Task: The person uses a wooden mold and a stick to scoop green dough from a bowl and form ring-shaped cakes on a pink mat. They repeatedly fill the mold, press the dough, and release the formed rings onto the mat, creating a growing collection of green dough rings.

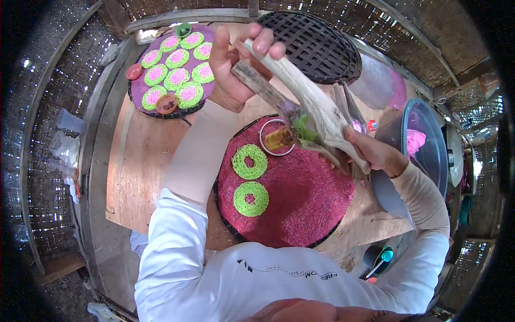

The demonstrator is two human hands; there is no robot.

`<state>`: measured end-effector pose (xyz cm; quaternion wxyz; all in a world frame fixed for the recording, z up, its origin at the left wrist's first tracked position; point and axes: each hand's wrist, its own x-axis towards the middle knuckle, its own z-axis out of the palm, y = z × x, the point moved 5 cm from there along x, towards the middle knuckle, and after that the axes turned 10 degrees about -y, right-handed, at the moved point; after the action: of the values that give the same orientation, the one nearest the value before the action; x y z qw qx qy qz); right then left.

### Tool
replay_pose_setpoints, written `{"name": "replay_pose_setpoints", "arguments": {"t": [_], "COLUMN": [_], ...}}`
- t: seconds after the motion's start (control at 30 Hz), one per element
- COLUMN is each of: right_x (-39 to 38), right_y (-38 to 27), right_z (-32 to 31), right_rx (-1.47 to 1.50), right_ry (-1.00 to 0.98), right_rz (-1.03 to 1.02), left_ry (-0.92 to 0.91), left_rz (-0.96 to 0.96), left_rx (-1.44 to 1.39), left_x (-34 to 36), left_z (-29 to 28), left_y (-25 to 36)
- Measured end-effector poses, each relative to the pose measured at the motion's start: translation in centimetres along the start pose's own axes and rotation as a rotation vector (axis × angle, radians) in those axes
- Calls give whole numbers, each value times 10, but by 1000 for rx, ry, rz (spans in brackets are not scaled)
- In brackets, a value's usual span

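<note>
Standing here: person has 2 wooden bars up over the bench (137, 177), running diagonally, upper end to the person's left. Pale bar (306, 88) on top/right, grey bar (261, 88) alongside, gap between them. Bright green lump (304, 129) sits in that gap toward the lower ends, above the far right part of the front mat.

Left hand (236, 70): raised, fingers curled over the pale bar's upper end, grey bar's end against the palm. Right hand (378, 150): fingers closed round the pale bar's lower end; can't tell if they also take in the grey bar.

Front round magenta mat (289, 204): 2 green lacy rings (250, 199) on its left side, near each other. Thin metal ring (266, 149) at its far edge, yellow-brown piece (278, 138) within the ring's outline.

Far left: purple round mat (138, 88) with 10 green-and-pink lacy rounds (176, 79), 3 small dishes at its rim. Dark woven basket (311, 48) at the back. Grey-blue basin (394, 190) by the right forearm, pink lump (414, 141) in it.
</note>
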<state>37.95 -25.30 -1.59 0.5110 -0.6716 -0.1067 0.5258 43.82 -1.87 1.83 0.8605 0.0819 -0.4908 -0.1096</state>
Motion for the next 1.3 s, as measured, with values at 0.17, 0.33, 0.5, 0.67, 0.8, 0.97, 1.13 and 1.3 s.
{"name": "replay_pose_setpoints", "arguments": {"t": [0.17, 0.33, 0.5, 0.67, 0.8, 0.97, 1.13, 1.3], "right_x": [38, 44, 37, 20, 15, 16, 35, 50], "right_y": [33, 9, -2, 16, 12, -2, -5, -4], "right_z": [-24, -3, 10, -10, -26, -24, -17, 2], "right_rx": [-187, -447, -379, -413, -574, -681, -790, -741], "right_ry": [-54, 4, -6, 51, 202, 357, 412, 339], "right_rz": [61, 12, -57, 263, 225, 182, 122, 45], "left_ry": [189, 245, 366, 490, 434, 480, 406, 505], "left_rz": [1, -12, 28, 66, 61, 88, 65, 41], "left_rx": [-57, 5, -22, -12, -48, -95, -21, 200], "left_x": [-33, -49, -56, -69, -66, -59, -52, -57], "left_z": [-28, -39, -44, -48, -55, -62, -55, -39], "left_y": [-2, 7, 6, -13, -25, -20, 5, 26]}}
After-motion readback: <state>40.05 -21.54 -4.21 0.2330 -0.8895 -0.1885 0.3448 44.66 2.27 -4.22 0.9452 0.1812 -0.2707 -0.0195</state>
